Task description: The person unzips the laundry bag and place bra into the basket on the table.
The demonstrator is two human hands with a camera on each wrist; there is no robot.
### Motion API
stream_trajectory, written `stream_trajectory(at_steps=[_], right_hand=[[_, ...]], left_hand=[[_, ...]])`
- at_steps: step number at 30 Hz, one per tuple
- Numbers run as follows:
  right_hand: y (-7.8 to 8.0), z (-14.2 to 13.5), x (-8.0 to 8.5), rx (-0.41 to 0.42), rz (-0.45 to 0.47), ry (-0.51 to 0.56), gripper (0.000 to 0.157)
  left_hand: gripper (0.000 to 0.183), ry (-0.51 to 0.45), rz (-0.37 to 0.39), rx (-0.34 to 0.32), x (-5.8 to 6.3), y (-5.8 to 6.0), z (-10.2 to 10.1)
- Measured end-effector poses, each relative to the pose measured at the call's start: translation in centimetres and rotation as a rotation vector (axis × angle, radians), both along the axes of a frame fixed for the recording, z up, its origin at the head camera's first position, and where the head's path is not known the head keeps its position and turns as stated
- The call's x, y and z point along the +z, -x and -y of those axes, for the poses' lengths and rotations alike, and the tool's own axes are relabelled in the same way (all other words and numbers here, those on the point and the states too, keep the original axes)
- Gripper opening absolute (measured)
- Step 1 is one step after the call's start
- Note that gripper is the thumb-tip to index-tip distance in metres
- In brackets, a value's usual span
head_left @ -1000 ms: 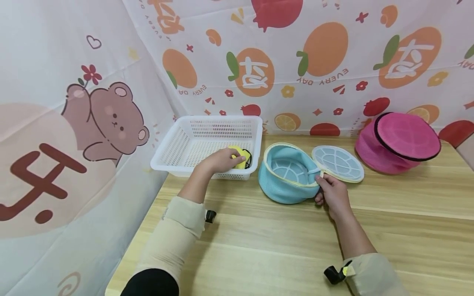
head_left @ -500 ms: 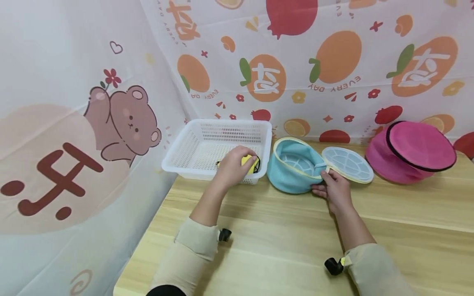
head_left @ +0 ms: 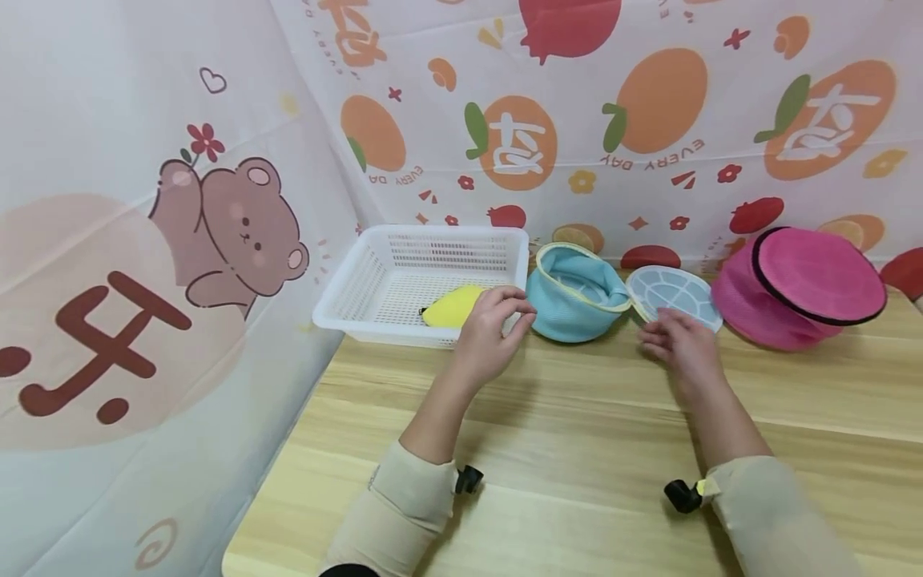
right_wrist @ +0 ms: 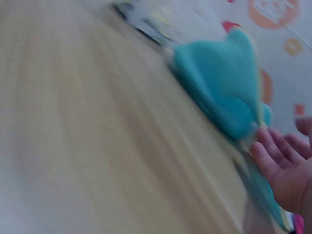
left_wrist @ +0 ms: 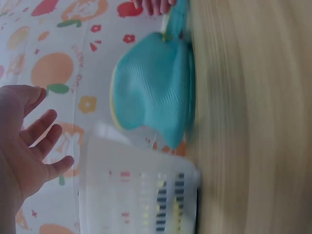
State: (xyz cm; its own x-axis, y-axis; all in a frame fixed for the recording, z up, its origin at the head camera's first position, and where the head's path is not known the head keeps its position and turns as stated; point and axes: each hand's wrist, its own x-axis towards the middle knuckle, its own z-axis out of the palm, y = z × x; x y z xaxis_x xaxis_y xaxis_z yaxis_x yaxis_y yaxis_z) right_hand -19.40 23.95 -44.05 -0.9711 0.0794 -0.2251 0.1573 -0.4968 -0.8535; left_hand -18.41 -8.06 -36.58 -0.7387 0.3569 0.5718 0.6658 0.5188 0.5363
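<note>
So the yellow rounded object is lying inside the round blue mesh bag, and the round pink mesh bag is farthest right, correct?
No: in the head view the yellow rounded object lies in the white perforated plastic basket, not the blue bag. The pink bag is farthest right.

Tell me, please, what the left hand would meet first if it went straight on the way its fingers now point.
Probably the blue mesh bag, just beyond the left hand in the head view, though depth is unclear.

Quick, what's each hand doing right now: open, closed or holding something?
Left hand: open, holding nothing.
Right hand: open, holding nothing.
</note>
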Motion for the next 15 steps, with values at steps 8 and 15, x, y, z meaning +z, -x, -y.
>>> stream_trajectory(at_steps=[8,15], right_hand=[[-0.8,-7.2,1.8,-0.366,0.056,0.264,0.032],[-1.8,-11.1,2.6,-0.472,0.123,0.344,0.041]], left_hand=[[0.007,0.01,0.006,-0.043,-1.0,-1.0,-1.2],[0.01,0.082,0.057,-0.101,-1.5,-1.7,-2.1]])
